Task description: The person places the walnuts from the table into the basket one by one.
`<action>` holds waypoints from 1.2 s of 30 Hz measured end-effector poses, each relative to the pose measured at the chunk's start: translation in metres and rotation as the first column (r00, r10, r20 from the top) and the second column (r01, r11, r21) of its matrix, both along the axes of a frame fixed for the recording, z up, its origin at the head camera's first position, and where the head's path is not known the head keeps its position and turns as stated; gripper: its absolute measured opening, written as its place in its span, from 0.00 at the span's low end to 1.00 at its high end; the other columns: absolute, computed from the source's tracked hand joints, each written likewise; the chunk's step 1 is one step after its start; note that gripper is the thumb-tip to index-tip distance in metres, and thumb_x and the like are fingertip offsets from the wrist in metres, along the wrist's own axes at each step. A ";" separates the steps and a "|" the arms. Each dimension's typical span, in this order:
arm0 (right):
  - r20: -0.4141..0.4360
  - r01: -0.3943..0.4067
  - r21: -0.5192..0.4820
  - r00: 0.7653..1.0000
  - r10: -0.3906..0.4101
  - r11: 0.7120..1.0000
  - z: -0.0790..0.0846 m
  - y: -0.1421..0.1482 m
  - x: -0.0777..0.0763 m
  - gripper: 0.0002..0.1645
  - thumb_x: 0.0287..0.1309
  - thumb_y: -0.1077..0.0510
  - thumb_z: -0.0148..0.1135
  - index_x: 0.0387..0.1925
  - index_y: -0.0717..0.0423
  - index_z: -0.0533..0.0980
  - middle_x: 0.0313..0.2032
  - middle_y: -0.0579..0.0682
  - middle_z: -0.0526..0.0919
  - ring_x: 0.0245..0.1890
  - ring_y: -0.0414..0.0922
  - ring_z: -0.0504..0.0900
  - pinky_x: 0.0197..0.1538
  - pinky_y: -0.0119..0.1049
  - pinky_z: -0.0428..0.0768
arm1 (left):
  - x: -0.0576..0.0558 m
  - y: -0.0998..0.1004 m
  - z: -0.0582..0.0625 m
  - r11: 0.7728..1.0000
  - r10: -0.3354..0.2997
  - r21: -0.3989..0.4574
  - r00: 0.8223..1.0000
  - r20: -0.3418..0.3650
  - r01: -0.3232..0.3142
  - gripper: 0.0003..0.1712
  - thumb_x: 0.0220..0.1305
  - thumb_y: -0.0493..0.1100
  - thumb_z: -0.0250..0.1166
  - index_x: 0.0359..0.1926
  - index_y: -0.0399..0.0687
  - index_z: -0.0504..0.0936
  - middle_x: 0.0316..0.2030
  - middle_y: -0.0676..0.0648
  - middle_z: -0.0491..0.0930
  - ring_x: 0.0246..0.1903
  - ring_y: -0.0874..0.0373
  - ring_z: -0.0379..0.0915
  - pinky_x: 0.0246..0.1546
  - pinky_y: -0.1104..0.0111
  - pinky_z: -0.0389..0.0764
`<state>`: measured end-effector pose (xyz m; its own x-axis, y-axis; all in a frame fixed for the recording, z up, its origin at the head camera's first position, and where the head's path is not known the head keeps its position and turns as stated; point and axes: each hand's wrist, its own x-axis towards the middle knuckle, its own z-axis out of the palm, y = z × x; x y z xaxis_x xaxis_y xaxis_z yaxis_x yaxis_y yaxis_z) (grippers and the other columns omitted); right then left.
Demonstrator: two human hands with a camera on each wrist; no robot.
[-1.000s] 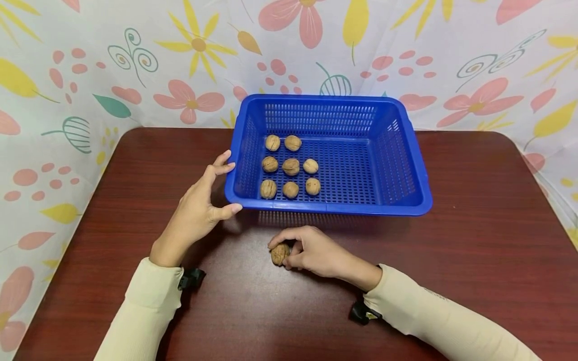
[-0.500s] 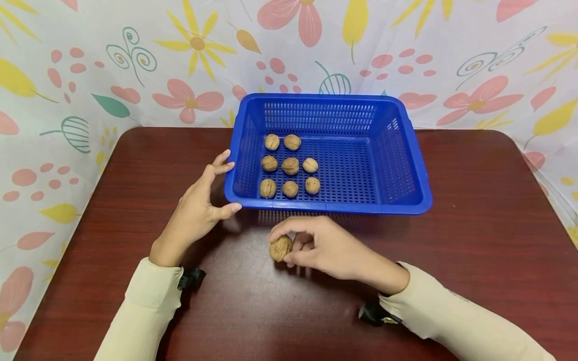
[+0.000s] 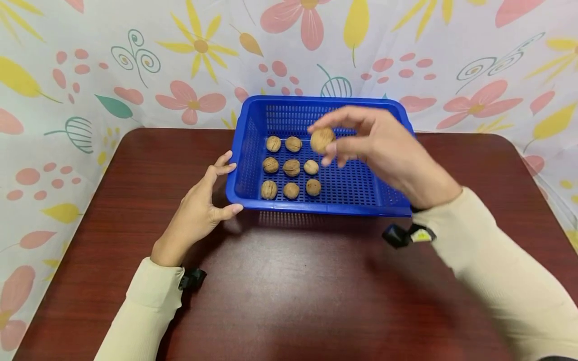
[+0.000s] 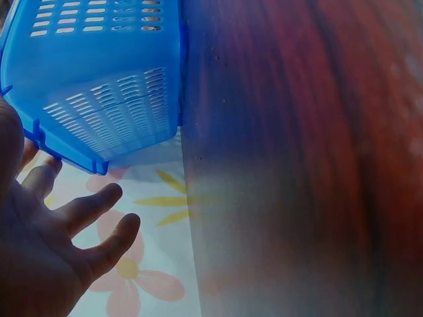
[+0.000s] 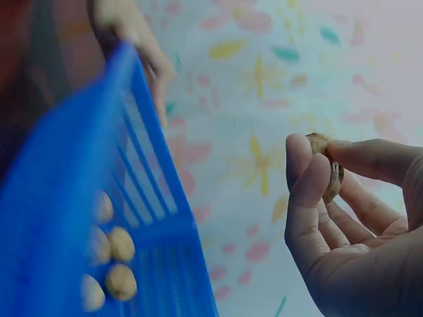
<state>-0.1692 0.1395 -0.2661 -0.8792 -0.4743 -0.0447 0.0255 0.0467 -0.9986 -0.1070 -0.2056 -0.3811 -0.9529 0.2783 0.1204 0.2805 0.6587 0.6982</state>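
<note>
A walnut [image 3: 322, 140] is pinched between the fingertips and thumb of my right hand [image 3: 384, 150], over the blue basket [image 3: 361, 208]. The right wrist view shows the same walnut [image 5: 336, 178] in the fingertips, above the basket's level. Inside the basket, walnuts lie in rows on the left part of the floor, among them a paler one [image 3: 311, 167]. My left hand [image 3: 194, 210] touches the basket's left rim with its thumb and fingertips, fingers spread and fairly straight. In the left wrist view, two of its fingers [image 4: 109, 241] extend apart from the basket's wall.
The dark reddish wooden table [image 3: 289, 291] stretches in front of the basket and to both sides. A floral cloth [image 3: 135, 65] hangs behind the table, close to the basket's back. Small black cameras sit at both wrists.
My right hand has lifted the walnut off the table in front of the basket and carried it up and to the right, over the basket. The left hand stays at the rim.
</note>
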 end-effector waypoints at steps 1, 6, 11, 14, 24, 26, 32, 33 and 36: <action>0.020 0.003 -0.049 1.000 -0.002 0.999 -0.001 0.001 -0.012 0.18 0.64 0.73 0.63 0.53 0.60 0.85 0.48 0.55 0.88 0.32 0.47 0.89 0.37 0.35 0.85 | 0.000 0.000 0.000 1.000 0.001 -0.001 1.000 0.002 -0.001 0.52 0.63 0.67 0.71 0.79 0.53 0.60 0.84 0.60 0.50 0.80 0.43 0.56 0.70 0.35 0.67; 0.103 0.033 -0.142 0.995 -0.018 0.989 -0.012 0.003 -0.060 0.16 0.68 0.72 0.61 0.53 0.60 0.84 0.44 0.52 0.89 0.32 0.46 0.90 0.35 0.33 0.83 | 0.000 0.001 -0.002 1.000 0.003 0.002 1.000 0.007 -0.003 0.54 0.62 0.71 0.69 0.79 0.54 0.59 0.83 0.60 0.51 0.80 0.43 0.56 0.70 0.35 0.67; 0.154 0.061 -0.137 0.987 -0.040 0.989 -0.038 0.005 -0.088 0.16 0.70 0.71 0.60 0.54 0.57 0.84 0.45 0.48 0.89 0.32 0.46 0.90 0.36 0.34 0.84 | -0.001 0.004 -0.003 1.000 -0.014 0.006 1.000 -0.002 0.014 0.57 0.60 0.76 0.65 0.80 0.55 0.58 0.83 0.58 0.53 0.80 0.44 0.56 0.70 0.36 0.67; 0.159 0.064 -0.105 0.986 -0.047 0.992 -0.052 0.006 -0.097 0.16 0.70 0.70 0.60 0.55 0.57 0.83 0.46 0.48 0.88 0.33 0.46 0.90 0.37 0.34 0.85 | -0.002 0.005 -0.002 1.000 -0.017 0.007 1.000 -0.011 0.017 0.58 0.59 0.78 0.64 0.81 0.56 0.57 0.83 0.57 0.55 0.80 0.44 0.56 0.70 0.36 0.67; 0.263 -0.004 0.198 0.964 -0.049 0.980 -0.084 -0.005 -0.109 0.27 0.72 0.67 0.59 0.71 0.61 0.71 0.57 0.49 0.82 0.41 0.44 0.91 0.49 0.37 0.85 | 0.000 0.001 0.001 1.000 0.021 0.000 1.000 0.017 -0.021 0.50 0.63 0.61 0.75 0.78 0.54 0.61 0.83 0.61 0.52 0.80 0.44 0.55 0.69 0.34 0.66; 0.272 -0.013 0.235 0.961 -0.053 0.972 -0.089 -0.006 -0.110 0.28 0.73 0.66 0.59 0.71 0.61 0.71 0.55 0.50 0.82 0.42 0.44 0.91 0.52 0.39 0.85 | 0.000 0.001 0.001 1.000 0.025 0.001 1.000 0.018 -0.025 0.49 0.63 0.58 0.76 0.77 0.53 0.61 0.83 0.61 0.52 0.80 0.44 0.55 0.69 0.34 0.67; 0.294 0.010 0.288 0.951 -0.098 0.958 -0.100 -0.005 -0.113 0.29 0.73 0.66 0.60 0.72 0.60 0.70 0.50 0.50 0.82 0.41 0.43 0.90 0.53 0.39 0.85 | -0.001 0.002 0.002 1.000 0.015 0.002 1.000 0.005 -0.015 0.50 0.63 0.58 0.76 0.78 0.52 0.61 0.83 0.58 0.54 0.80 0.42 0.56 0.69 0.34 0.66; 0.301 0.012 0.291 0.948 -0.104 0.957 -0.102 -0.005 -0.113 0.28 0.73 0.66 0.60 0.72 0.60 0.71 0.50 0.50 0.82 0.42 0.44 0.90 0.53 0.38 0.85 | -0.001 0.002 0.002 1.000 0.014 0.003 1.000 0.005 -0.014 0.50 0.63 0.59 0.76 0.77 0.52 0.61 0.83 0.58 0.54 0.80 0.42 0.56 0.70 0.34 0.66; 0.313 0.007 0.306 0.944 -0.107 0.952 -0.106 -0.005 -0.113 0.28 0.73 0.66 0.59 0.71 0.60 0.71 0.52 0.52 0.82 0.43 0.45 0.90 0.51 0.37 0.85 | -0.001 0.001 0.002 1.000 0.014 0.003 1.000 0.009 -0.014 0.50 0.62 0.61 0.75 0.78 0.52 0.61 0.83 0.59 0.53 0.80 0.42 0.56 0.70 0.34 0.65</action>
